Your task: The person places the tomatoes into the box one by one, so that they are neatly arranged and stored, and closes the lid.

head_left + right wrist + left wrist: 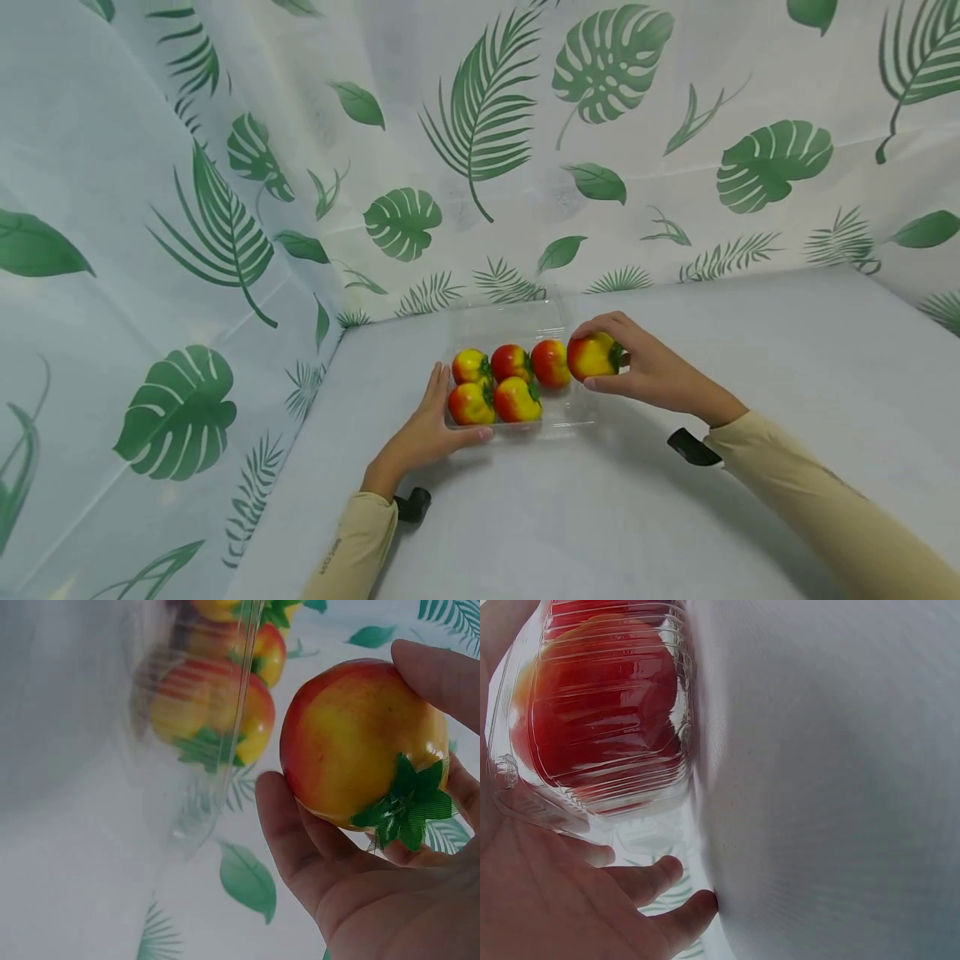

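A clear plastic box (567, 408) lies on the table with several red-and-yellow fruits (472, 404) in it, each with a green leafy cap; their exact kind is unclear. My left hand (429, 431) rests against the box's left end, fingers straight along the side and thumb at the front edge. In the left wrist view, the box's ribbed wall (607, 712) sits beside the palm. My right hand (651, 371) grips another such fruit (360, 742) between thumb and fingers, green cap toward the palm. This fruit is held at the box's right end, near the back row.
The box's clear lid (510, 318) stands raised at the back. A white table (570, 517) runs under everything. White sheets with green leaf prints (480, 125) hang behind and to the left. A dark wrist strap piece (693, 447) juts below the right sleeve.
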`<act>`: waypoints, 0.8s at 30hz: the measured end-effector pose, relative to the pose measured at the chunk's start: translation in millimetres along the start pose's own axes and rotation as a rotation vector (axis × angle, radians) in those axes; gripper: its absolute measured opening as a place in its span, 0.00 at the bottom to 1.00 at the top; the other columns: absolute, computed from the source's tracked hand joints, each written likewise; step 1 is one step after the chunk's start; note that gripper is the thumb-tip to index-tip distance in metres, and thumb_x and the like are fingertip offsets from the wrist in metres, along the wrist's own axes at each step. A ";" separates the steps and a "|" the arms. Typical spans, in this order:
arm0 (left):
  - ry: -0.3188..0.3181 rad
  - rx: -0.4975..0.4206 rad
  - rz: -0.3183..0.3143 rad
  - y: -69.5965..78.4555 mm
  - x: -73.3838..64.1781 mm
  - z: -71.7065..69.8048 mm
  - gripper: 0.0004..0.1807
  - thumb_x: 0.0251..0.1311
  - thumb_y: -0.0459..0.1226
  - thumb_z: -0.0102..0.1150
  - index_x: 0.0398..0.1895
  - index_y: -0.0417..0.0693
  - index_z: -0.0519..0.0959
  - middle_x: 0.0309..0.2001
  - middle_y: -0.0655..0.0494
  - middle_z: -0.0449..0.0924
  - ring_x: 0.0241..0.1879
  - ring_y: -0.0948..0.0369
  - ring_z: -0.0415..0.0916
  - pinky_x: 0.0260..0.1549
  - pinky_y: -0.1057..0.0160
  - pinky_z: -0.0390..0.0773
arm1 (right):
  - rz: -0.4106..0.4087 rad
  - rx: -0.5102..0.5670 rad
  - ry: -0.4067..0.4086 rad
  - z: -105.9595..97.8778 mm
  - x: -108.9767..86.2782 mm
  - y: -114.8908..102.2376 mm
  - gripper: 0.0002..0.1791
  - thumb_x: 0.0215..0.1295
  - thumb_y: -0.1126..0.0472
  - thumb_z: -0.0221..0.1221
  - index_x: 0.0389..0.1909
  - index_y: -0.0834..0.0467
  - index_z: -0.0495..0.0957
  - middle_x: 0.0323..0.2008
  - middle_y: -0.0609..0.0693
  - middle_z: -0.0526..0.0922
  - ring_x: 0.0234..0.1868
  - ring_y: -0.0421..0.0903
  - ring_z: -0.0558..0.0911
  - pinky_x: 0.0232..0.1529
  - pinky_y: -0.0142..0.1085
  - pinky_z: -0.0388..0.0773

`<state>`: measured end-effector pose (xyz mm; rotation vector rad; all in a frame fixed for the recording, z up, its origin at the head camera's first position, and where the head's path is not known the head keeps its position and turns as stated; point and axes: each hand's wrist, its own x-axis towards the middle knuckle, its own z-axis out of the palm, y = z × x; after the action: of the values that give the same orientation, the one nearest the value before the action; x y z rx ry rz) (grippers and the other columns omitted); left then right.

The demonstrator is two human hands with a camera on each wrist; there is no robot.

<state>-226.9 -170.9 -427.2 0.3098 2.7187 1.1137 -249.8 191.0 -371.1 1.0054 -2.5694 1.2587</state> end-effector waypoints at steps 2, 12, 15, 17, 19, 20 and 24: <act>0.005 -0.001 0.001 -0.2 -0.3 -0.1 0.71 0.59 0.63 0.73 0.89 0.48 0.35 0.88 0.48 0.24 0.85 0.43 0.36 0.77 0.33 0.50 | -0.027 0.020 -0.001 5.8 5.3 0.0 0.30 0.65 0.62 0.75 0.66 0.52 0.76 0.65 0.52 0.73 0.62 0.51 0.71 0.53 0.50 0.82; 0.006 0.000 0.009 -4.6 0.1 0.9 0.72 0.58 0.66 0.73 0.89 0.50 0.34 0.88 0.50 0.24 0.85 0.44 0.36 0.77 0.34 0.50 | -0.070 0.031 0.000 35.3 13.2 0.9 0.34 0.64 0.66 0.75 0.68 0.57 0.71 0.67 0.55 0.74 0.67 0.56 0.73 0.60 0.57 0.80; 0.014 -0.004 0.012 -5.0 0.0 0.7 0.72 0.58 0.66 0.73 0.89 0.50 0.35 0.88 0.51 0.24 0.85 0.43 0.37 0.76 0.33 0.52 | -0.092 0.018 -0.005 40.9 13.9 0.5 0.34 0.64 0.67 0.74 0.69 0.58 0.72 0.67 0.56 0.73 0.68 0.58 0.72 0.62 0.59 0.80; 0.013 -0.007 0.020 -4.7 0.0 0.7 0.72 0.57 0.67 0.73 0.89 0.50 0.35 0.88 0.51 0.23 0.85 0.43 0.37 0.76 0.33 0.52 | -0.100 -0.001 -0.015 43.4 13.3 -0.2 0.33 0.64 0.69 0.73 0.69 0.58 0.74 0.67 0.58 0.73 0.68 0.60 0.72 0.63 0.59 0.79; 0.011 -0.008 0.027 -5.4 0.2 0.9 0.73 0.56 0.68 0.72 0.89 0.49 0.35 0.88 0.51 0.23 0.85 0.42 0.37 0.76 0.32 0.52 | -0.090 -0.021 -0.032 45.4 12.5 -0.8 0.31 0.64 0.69 0.73 0.67 0.57 0.77 0.66 0.60 0.72 0.67 0.61 0.72 0.62 0.59 0.80; 0.008 -0.007 0.029 -5.5 0.2 1.0 0.73 0.56 0.69 0.72 0.89 0.49 0.35 0.88 0.51 0.23 0.85 0.42 0.37 0.76 0.32 0.52 | -0.078 -0.032 -0.042 46.2 11.8 -1.0 0.30 0.64 0.69 0.73 0.66 0.56 0.78 0.65 0.60 0.71 0.67 0.62 0.73 0.62 0.59 0.80; 0.003 0.000 0.036 -5.8 0.7 1.1 0.74 0.55 0.71 0.71 0.89 0.48 0.35 0.88 0.51 0.23 0.85 0.42 0.37 0.76 0.32 0.51 | -0.031 -0.065 -0.085 49.2 9.7 -3.7 0.27 0.64 0.67 0.74 0.63 0.55 0.78 0.64 0.62 0.71 0.66 0.64 0.73 0.63 0.59 0.80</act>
<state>-228.0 -174.1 -432.1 0.3581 2.7256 1.1245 -246.1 148.0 -397.2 1.1042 -2.6284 1.1405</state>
